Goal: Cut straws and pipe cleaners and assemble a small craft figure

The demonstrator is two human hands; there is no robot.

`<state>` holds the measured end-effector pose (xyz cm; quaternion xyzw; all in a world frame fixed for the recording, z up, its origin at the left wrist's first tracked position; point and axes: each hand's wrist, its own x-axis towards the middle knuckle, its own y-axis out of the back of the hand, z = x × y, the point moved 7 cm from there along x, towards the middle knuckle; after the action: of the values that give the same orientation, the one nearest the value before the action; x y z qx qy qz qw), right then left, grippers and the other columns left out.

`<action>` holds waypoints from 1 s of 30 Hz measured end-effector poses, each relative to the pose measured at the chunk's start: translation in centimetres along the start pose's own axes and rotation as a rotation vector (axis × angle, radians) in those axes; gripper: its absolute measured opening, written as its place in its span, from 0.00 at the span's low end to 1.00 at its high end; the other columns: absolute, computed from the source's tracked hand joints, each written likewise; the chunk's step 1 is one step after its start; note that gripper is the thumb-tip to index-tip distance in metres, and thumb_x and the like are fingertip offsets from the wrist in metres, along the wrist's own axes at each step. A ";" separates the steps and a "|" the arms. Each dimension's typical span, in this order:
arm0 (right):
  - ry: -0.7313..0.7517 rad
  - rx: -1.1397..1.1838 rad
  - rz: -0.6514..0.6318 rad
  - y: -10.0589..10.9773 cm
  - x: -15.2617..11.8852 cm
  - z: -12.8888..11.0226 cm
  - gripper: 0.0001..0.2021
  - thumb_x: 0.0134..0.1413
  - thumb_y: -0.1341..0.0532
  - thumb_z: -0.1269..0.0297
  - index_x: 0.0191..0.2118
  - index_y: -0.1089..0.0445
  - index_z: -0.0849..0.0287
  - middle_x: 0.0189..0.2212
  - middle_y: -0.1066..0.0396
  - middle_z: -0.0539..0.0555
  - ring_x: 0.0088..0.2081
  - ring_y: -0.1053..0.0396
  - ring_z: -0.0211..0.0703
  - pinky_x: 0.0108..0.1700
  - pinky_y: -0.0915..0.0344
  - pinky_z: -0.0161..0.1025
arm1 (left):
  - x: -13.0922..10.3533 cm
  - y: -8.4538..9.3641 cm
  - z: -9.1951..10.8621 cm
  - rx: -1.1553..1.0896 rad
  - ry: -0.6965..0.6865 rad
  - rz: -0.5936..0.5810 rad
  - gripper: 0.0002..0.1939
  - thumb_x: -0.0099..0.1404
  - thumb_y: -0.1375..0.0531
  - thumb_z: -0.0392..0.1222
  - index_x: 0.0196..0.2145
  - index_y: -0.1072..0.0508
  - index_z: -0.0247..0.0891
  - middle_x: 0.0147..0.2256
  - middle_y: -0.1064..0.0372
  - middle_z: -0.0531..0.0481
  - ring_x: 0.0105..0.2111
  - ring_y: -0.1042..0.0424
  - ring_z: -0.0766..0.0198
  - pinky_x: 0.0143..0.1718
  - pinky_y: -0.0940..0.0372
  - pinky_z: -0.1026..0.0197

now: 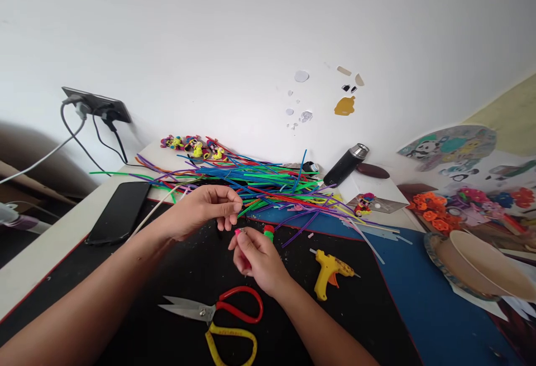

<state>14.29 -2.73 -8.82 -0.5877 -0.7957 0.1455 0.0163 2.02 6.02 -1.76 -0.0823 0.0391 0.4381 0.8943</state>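
Over the black mat (176, 276), my right hand (253, 254) pinches a small pink piece (238, 232) between thumb and finger. My left hand (213, 208) is just up and to the left of it, thumb and forefinger brought together; whatever they may hold is too small to make out. A small red and green item (268, 232) shows just behind my right hand. Below the hands lie scissors (203, 312) with one red and one yellow handle, blades slightly apart. A yellow glue gun (330, 272) rests to the right of my right hand.
Colourful pipe cleaners (251, 179) are heaped at the back. A black phone (119, 212) lies at the left. Small figures (195, 147) sit by the wall. A black flask (345, 166) leans at the back right, and a bowl (489, 262) stands at the far right.
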 end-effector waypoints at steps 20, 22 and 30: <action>0.223 -0.498 0.252 3.5 -2.1 -1.4 0.27 0.69 0.39 0.45 0.24 0.48 0.53 0.21 0.51 0.43 0.25 0.53 0.36 0.28 0.54 0.40 | 0.2 -1.6 -2.5 0.161 0.152 -0.174 0.20 0.64 0.24 0.58 0.35 0.19 0.37 0.28 0.23 0.51 0.28 0.25 0.65 0.28 0.33 0.66; 0.218 -0.536 0.262 3.3 -2.2 -1.3 0.26 0.68 0.39 0.46 0.23 0.47 0.53 0.20 0.51 0.43 0.25 0.53 0.36 0.28 0.53 0.39 | 0.1 -1.7 -2.6 0.173 0.154 -0.188 0.19 0.65 0.25 0.57 0.36 0.19 0.37 0.28 0.22 0.50 0.28 0.25 0.65 0.29 0.33 0.66; 0.245 -0.565 0.288 3.1 -2.4 -1.3 0.23 0.65 0.40 0.49 0.23 0.47 0.52 0.19 0.50 0.43 0.24 0.51 0.36 0.28 0.51 0.38 | -0.1 -2.3 -2.7 0.232 0.172 -0.244 0.16 0.66 0.26 0.54 0.37 0.18 0.38 0.29 0.21 0.50 0.30 0.23 0.64 0.30 0.31 0.65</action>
<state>18.12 -3.84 -7.99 -0.6886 -0.7054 -0.1516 -0.0723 3.74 4.07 -4.18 -0.0199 0.1553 0.3105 0.9376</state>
